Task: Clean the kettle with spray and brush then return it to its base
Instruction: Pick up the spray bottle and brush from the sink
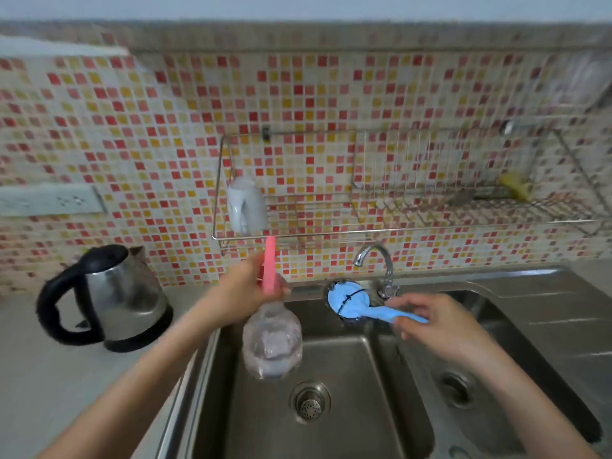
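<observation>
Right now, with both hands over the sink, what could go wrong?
1. The left hand grips the spray bottle only by its pink head; the body hangs over the sink and could slip.
2. The right hand pinches the brush at its handle end, head beside the faucet; it may snag.
3. The kettle sits on its base; spraying there could wet it.

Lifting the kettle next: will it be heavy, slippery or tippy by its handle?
The kettle is steel, so likely rigid; weight is uncertain, since its contents are hidden. The black loop handle sits to one side, so it may swing spout-down. The shiny body looks slippery.
</observation>
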